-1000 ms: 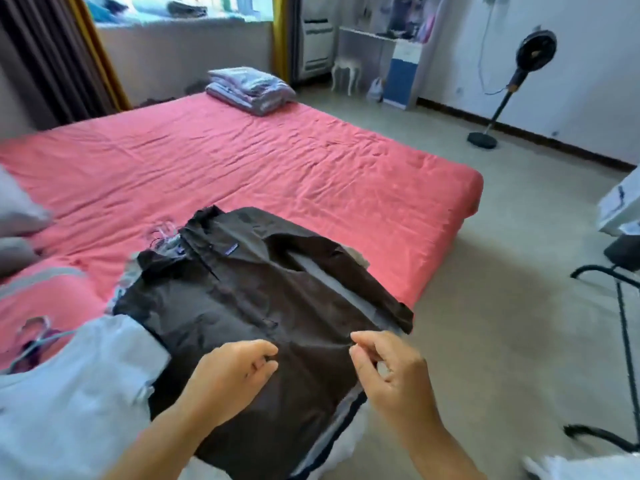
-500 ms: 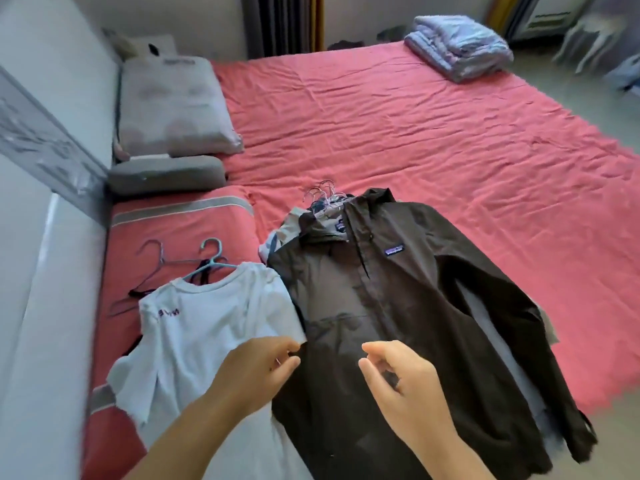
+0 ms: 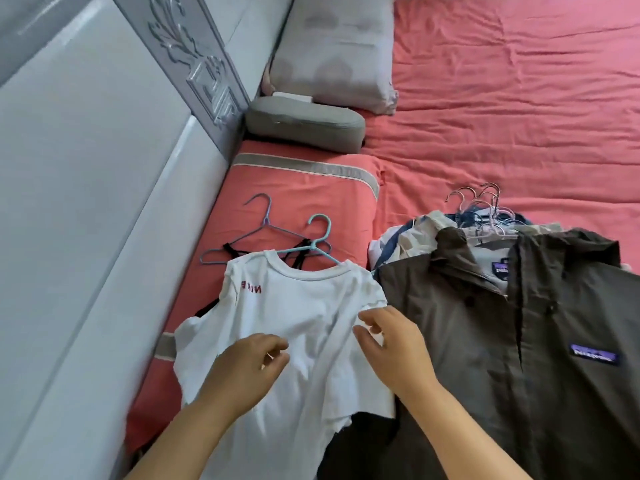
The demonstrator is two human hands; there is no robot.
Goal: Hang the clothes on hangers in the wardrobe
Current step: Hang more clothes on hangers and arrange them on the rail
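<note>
Your white T-shirt [image 3: 294, 327] lies flat on the coral-red bed [image 3: 502, 109], its neck already threaded with a light blue hanger [image 3: 317, 245] whose hook points toward the headboard. Your left hand [image 3: 246, 368] hovers over the middle of the shirt with fingers loosely curled, holding nothing; whether the fingertips touch the cloth is unclear. Your right hand [image 3: 391, 344] sits at the shirt's right edge, thumb and fingers bent near the sleeve seam, and you cannot tell whether it has pinched the fabric or merely rests above it. Under the shirt a black strappy garment [image 3: 301, 252] peeks out at the collar, on a lilac wire hanger [image 3: 252, 233] that lies just beside the blue one. Touching the shirt's right side is a dark brown jacket [image 3: 519, 358] with a purple chest label, spread on top of a pile of other clothes [image 3: 408, 237] with a bunch of metal hangers [image 3: 481, 209]. Farther up the bed rest a red pillow [image 3: 304, 188], a grey bolster [image 3: 304, 124] and a grey pillow [image 3: 332, 50], against the pale padded headboard [image 3: 104, 168].
</note>
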